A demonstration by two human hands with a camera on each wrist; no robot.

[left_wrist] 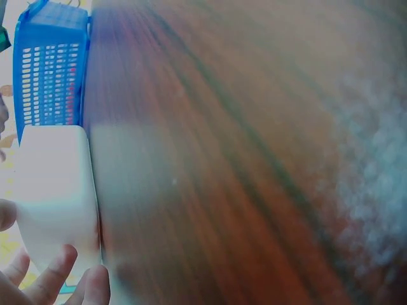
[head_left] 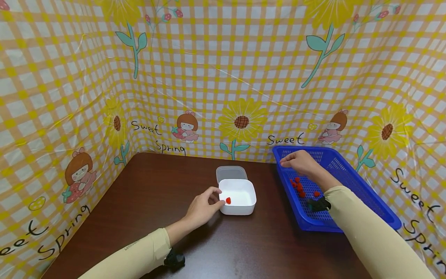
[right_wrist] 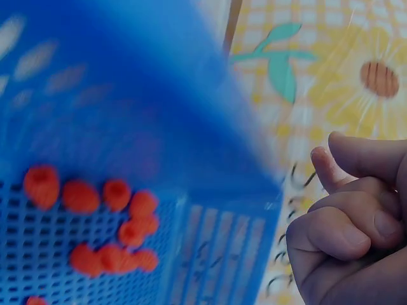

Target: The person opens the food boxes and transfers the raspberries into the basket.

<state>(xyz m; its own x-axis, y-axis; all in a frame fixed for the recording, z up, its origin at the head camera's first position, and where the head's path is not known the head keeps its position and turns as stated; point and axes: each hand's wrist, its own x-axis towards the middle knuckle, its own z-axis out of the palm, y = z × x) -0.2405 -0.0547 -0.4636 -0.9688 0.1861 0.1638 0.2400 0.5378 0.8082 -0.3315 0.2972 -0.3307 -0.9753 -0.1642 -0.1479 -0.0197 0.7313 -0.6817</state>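
Observation:
A white square box [head_left: 238, 211] stands on the table with one small red piece [head_left: 228, 200] inside. My left hand [head_left: 203, 205] is at its left side, thumb and fingertips touching the rim and wall; in the left wrist view its fingers [left_wrist: 60, 264] are spread against the box. My right hand [head_left: 301, 164] is over the left rim of a blue basket [head_left: 303, 221]. Its fingers are curled in the right wrist view, with nothing visible between thumb and forefinger. Several red raspberry-like pieces [right_wrist: 80, 197] lie on the basket's perforated floor.
A translucent lid [head_left: 231, 171] lies just behind the white box, partly hidden by it. The basket stands at the right of the dark brown table [head_left: 174, 178]. Checked cloth walls [head_left: 209, 85] with sunflowers enclose the back and sides.

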